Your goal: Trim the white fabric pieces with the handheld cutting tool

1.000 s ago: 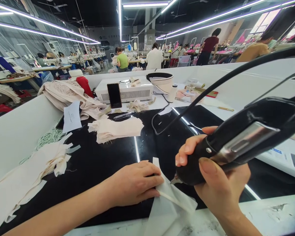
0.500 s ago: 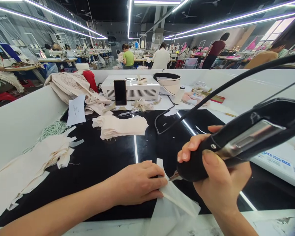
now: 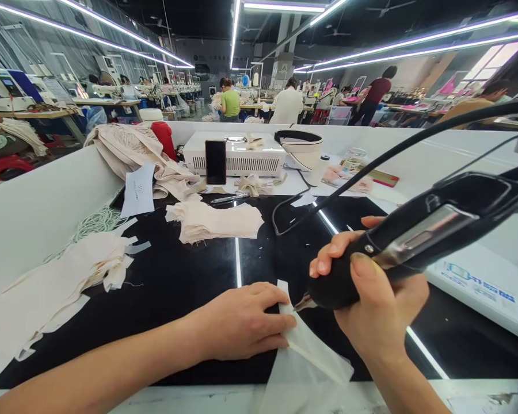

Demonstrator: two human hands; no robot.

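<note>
My left hand (image 3: pixel 250 322) lies palm down, fingers stretched out and pressing a thin white fabric piece (image 3: pixel 315 351) onto the black work mat (image 3: pixel 190 339). The fabric fans out toward the table's front edge, and a narrow end of it shows beyond my fingertips. In my right hand (image 3: pixel 375 305) is a black corded handheld cutter (image 3: pixel 414 247), held at a slant. Its pointed metal tip is at the fabric's right edge, close beside my left fingertips. Whether the tip touches the cloth is too small to tell.
A stack of pale fabric pieces (image 3: pixel 220 221) lies beyond my hands; a larger pile (image 3: pixel 64 282) is at left beside green cord (image 3: pixel 97 227). Farther back stand a phone (image 3: pixel 216 162) and a white vented box (image 3: pixel 254 155). The cutter's black cable (image 3: pixel 371 167) arches across the right side.
The cutter's tip has shifted slightly away from me and left along the fabric edge. My left hand stays on the cloth. The whole view has shifted a little.
</note>
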